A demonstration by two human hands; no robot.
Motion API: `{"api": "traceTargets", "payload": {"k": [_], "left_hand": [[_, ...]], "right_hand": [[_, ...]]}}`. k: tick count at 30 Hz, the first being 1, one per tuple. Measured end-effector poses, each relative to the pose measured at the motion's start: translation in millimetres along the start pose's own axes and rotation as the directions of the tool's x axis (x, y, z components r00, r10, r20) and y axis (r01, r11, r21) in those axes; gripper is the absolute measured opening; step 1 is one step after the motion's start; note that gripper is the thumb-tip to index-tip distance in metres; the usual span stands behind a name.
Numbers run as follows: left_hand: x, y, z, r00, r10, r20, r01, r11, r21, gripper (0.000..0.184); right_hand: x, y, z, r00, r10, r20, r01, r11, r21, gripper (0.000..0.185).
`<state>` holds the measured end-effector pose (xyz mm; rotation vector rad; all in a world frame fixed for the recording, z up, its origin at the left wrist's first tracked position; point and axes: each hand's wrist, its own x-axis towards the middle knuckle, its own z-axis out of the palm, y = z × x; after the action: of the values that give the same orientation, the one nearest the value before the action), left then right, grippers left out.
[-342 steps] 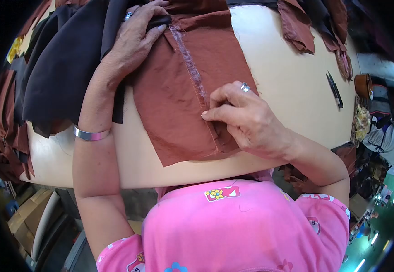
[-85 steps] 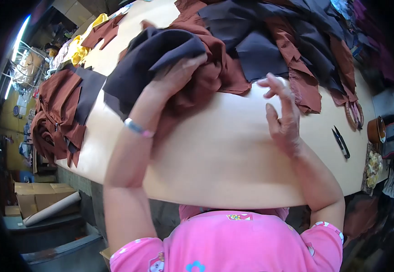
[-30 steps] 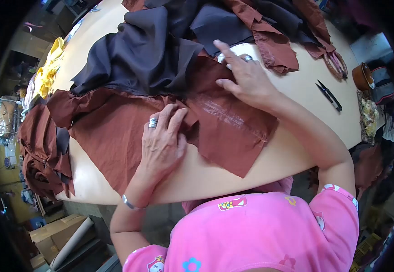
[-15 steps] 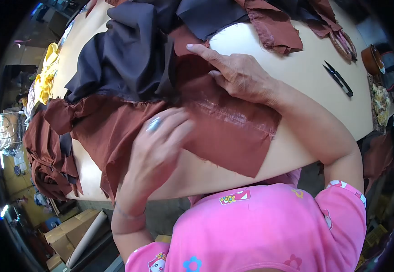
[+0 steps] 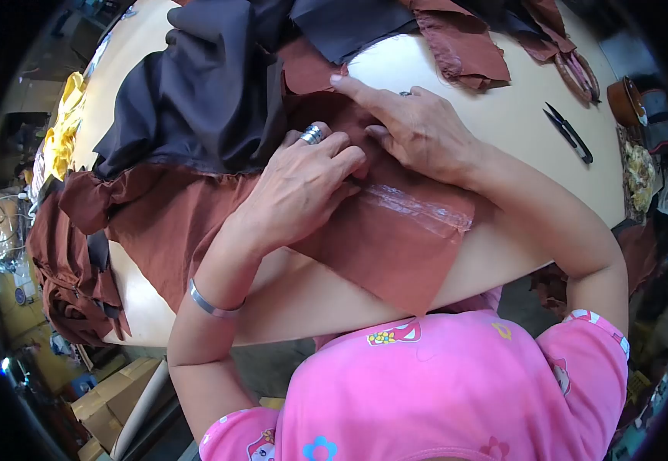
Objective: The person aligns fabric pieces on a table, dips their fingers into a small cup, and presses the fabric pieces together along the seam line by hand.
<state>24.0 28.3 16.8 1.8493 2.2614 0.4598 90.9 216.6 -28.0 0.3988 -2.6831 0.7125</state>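
Observation:
A reddish-brown fabric piece [image 5: 395, 261] lies flat on the table, with a shiny, whitish band along its seam. My left hand [image 5: 303, 180] rests on it with curled fingers, gathering the cloth near the end of that band; the fingertips are partly hidden. Just to the right, my right hand [image 5: 418, 134] lies on the same cloth, index finger stretched toward its upper edge and thumb apart. Black fabric [image 5: 196, 100] is bunched to the left, joined to a brown section [image 5: 173, 207] along a gathered seam.
Black-handled thread snips [image 5: 568, 134] lie on the table [image 5: 526, 100] at right. Brown scraps [image 5: 464, 46] and black cloth [image 5: 349, 27] lie along the far side. Bunched brown cloth [image 5: 73, 276] hangs over the left edge. A cardboard box [image 5: 119, 396] stands on the floor.
My left hand has moved up and right onto the seam area, its fingers now curled on the cloth. My right hand has shifted slightly right, its index finger still stretched.

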Motion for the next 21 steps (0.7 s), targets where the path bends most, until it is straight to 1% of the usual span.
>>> {"api": "traceTargets", "payload": {"k": [1,5,7,10,11,13,16,19,21], "left_hand": [[1,-3,1,1.000,0.016,0.003,-0.016,1.000,-0.014,0.018],[7,-7,-2,0.999,0.050,0.011,-0.049,0.996,-0.069,0.017],[9,-7,-4,0.998,0.027,0.052,-0.022,0.996,-0.091,0.016],[10,-6,-4,0.997,0.026,0.077,-0.020,0.998,-0.066,0.015],[10,-6,-3,0.997,0.031,0.077,-0.027,0.998,-0.050,0.015],[8,-7,-2,0.998,0.016,0.068,-0.009,0.996,-0.089,0.018],[6,-5,-2,0.999,-0.002,0.045,0.007,0.992,-0.128,0.019],[6,-4,-3,0.999,-0.011,0.034,0.016,0.989,-0.146,0.019],[6,-4,-2,0.999,-0.023,0.043,0.029,0.989,-0.143,0.018]], "right_hand": [[-1,1,-1,1.000,-0.008,0.028,0.009,1.000,-0.020,0.068],[-3,6,4,0.996,-0.074,-0.054,0.074,0.997,-0.017,0.066],[-3,8,4,0.991,-0.106,-0.087,0.105,0.994,-0.018,0.065],[-4,9,5,0.977,-0.148,-0.153,0.143,0.989,-0.043,0.054],[-4,10,4,0.980,-0.143,-0.136,0.137,0.989,-0.055,0.054],[-4,11,3,0.985,-0.137,-0.101,0.129,0.989,-0.079,0.054],[-3,12,6,0.980,-0.145,-0.139,0.138,0.989,-0.059,0.054],[-2,9,0,0.983,-0.151,-0.106,0.145,0.988,-0.056,0.055],[-2,7,-3,0.985,-0.159,-0.064,0.153,0.984,-0.090,0.057]]}}
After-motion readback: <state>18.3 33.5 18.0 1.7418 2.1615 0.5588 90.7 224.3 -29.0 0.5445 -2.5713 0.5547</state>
